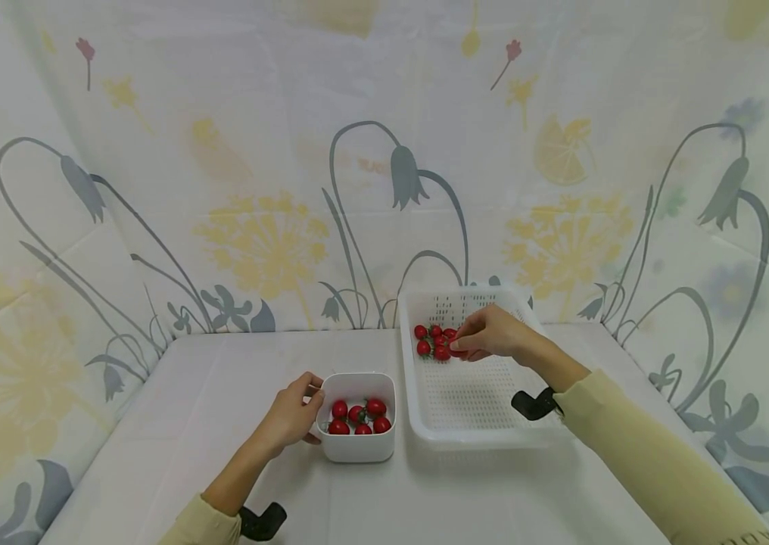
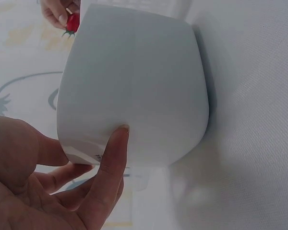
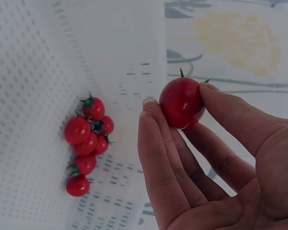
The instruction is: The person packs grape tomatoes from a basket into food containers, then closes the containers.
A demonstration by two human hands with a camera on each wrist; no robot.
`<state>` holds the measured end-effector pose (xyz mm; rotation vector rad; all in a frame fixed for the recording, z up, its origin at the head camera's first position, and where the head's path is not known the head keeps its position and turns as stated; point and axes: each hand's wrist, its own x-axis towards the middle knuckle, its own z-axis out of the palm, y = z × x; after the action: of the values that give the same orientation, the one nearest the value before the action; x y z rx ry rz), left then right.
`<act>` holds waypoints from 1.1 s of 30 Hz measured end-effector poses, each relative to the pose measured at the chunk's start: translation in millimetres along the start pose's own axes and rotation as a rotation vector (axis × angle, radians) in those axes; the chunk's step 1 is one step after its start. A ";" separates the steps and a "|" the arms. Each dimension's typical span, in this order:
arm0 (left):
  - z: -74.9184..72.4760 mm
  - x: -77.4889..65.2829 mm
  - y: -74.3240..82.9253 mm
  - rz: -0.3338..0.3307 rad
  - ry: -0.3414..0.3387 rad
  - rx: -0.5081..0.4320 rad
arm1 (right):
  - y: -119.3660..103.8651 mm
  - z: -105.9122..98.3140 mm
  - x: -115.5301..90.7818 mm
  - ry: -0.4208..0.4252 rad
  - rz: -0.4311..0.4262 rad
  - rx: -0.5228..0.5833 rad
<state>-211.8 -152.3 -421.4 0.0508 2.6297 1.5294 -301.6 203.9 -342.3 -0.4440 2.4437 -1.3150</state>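
We've got bare hands on show, the left hand (image 1: pixel 292 412) and the right hand (image 1: pixel 487 333), and just back from the right fingers we spot a glossy, bent black piece (image 1: pixel 533 405) at the wrist! Behind the left fingers, we see a matching black piece (image 1: pixel 265 522). Farther back, we're into pale yellow cloth: a right sleeve (image 1: pixel 657 454), a left sleeve (image 1: pixel 202 522), and, farthest from the right fingers, darker lettering (image 1: pixel 747 538) running out of view.
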 end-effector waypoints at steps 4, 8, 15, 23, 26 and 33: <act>0.5 0.5 0.5 -0.004 0.001 0.000 | -3.9 3.3 -3.1 -0.005 -0.010 0.014; 1.4 1.9 -0.4 -0.011 0.005 0.001 | -8.1 10.4 -4.5 -0.011 -0.022 0.029; 0.8 1.1 -1.6 -0.016 0.003 -0.004 | -11.9 23.5 -4.7 -0.029 -0.050 0.056; 0.5 -0.3 -1.0 -0.023 0.005 -0.003 | -16.5 39.2 -7.8 -0.068 -0.089 0.074; 0.4 -0.4 -1.1 -0.021 0.008 -0.002 | -20.4 46.0 -9.9 -0.077 -0.092 0.084; 1.5 0.8 -1.7 -0.017 0.000 -0.008 | -27.0 61.9 -14.0 -0.095 -0.107 0.102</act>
<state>-212.4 -151.8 -423.7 0.0278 2.6170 1.5350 -259.5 149.7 -349.7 -0.6033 2.2916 -1.4206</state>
